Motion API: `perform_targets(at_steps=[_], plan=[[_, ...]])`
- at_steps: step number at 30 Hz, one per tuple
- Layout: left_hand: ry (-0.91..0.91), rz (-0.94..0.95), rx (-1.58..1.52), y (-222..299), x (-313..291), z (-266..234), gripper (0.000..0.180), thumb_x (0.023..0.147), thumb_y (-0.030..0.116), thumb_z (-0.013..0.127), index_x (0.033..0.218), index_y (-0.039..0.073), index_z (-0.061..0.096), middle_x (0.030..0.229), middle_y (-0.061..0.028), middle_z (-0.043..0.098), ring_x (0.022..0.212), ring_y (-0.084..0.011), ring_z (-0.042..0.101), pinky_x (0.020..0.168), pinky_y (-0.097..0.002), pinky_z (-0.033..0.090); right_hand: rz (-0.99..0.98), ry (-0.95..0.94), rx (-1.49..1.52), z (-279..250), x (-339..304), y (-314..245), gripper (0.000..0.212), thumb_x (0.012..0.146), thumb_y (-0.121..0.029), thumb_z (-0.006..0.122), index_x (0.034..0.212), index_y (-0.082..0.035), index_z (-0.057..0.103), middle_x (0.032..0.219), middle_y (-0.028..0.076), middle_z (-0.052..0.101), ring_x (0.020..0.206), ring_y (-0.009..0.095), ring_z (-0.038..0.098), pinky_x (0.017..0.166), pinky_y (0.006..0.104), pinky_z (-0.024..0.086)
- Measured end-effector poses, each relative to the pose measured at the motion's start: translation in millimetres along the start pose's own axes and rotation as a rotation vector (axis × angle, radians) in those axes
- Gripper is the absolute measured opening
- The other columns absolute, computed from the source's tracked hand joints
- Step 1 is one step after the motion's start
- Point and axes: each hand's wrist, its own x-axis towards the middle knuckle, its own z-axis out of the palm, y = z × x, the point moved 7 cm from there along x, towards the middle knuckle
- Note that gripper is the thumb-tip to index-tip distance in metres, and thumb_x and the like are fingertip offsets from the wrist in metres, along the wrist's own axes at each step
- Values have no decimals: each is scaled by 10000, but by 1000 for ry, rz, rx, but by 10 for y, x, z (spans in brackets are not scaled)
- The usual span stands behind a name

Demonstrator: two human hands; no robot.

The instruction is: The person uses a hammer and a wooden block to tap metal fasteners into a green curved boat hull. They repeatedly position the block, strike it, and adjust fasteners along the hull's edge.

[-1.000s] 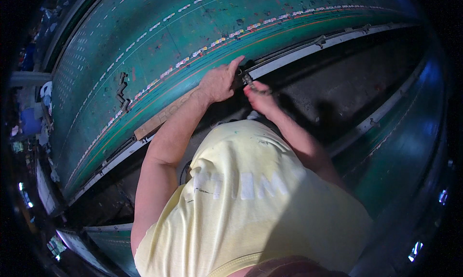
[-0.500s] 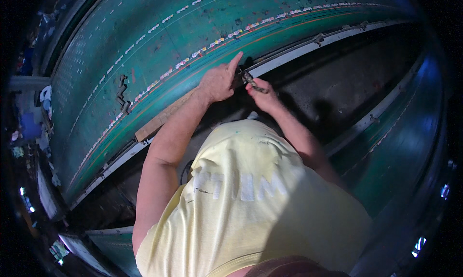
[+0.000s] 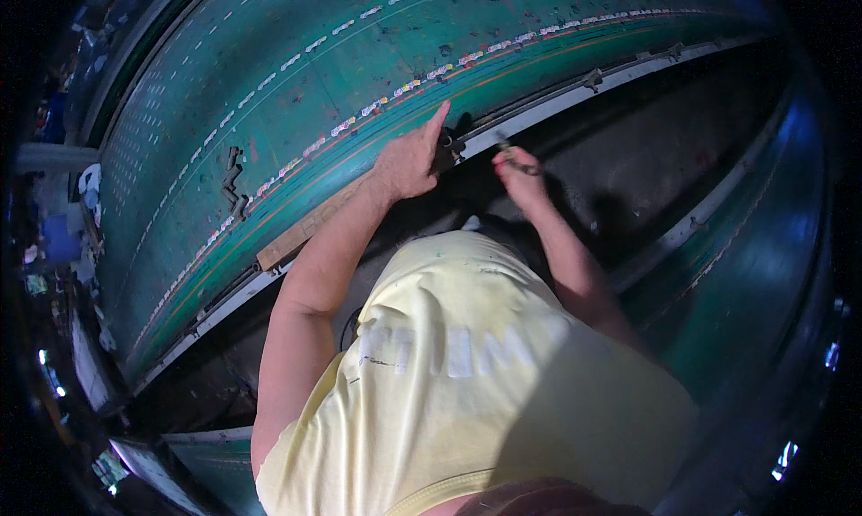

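Observation:
My left hand (image 3: 409,166) rests at the near edge of a long green table (image 3: 377,58), index finger stretched out over the green surface. Its other fingers curl down at the edge and are partly hidden. Just right of it, a small dark metal bracket (image 3: 453,146) sits on the pale rail (image 3: 530,123) along the table's side. My right hand (image 3: 521,176) is closed around a slim metal hand tool (image 3: 514,159) whose exact kind is unclear. The tool is apart from the bracket, above the dark gap beside the rail.
A wooden board (image 3: 285,245) lies along the table edge under my left forearm. Several dark metal brackets (image 3: 233,185) lie in a row on the table at left. Another bracket (image 3: 593,79) sits farther along the rail. A second green table (image 3: 745,255) stands at right.
My right hand has drawn the tool away from the bracket, to the right and slightly down. My left hand stays at nearly the same place on the table edge.

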Motion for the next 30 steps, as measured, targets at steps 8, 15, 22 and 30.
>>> perform_targets(at_steps=[8, 15, 22, 30], plan=[[6, 8, -47, -20, 25, 23, 1219, 797, 57, 795, 1789, 97, 88, 1423, -279, 674, 1235, -493, 692, 1020, -558, 584, -39, -517, -251, 916, -266, 61, 178, 910, -27, 667, 1037, -40, 792, 934, 150, 779, 923, 309, 759, 845, 430, 590], [59, 52, -29, 56, -20, -22, 1209, 801, 32, 775, 1800, 152, 104, 1319, -307, 724, 1159, -532, 700, 967, -592, 586, 59, -282, -281, 368, -236, 193, 57, 995, -62, 708, 1045, -77, 728, 897, 29, 701, 842, 120, 646, 747, 340, 529], [28, 34, -36, 92, 26, -25, 1189, 795, 35, 798, 1787, 135, 151, 1435, -262, 677, 1246, -490, 686, 1019, -563, 585, -268, 383, -84, -63, -127, 45, 69, 1004, -12, 692, 1034, -69, 716, 942, 24, 693, 876, 142, 650, 783, 337, 527], [79, 68, -71, 61, -13, -71, 1174, 824, 26, 771, 1795, 169, 128, 1352, -330, 708, 1179, -565, 684, 982, -602, 576, 42, 83, -49, 13, -163, 217, 82, 1008, -19, 678, 1068, -75, 691, 918, 22, 689, 861, 165, 650, 764, 348, 526]])
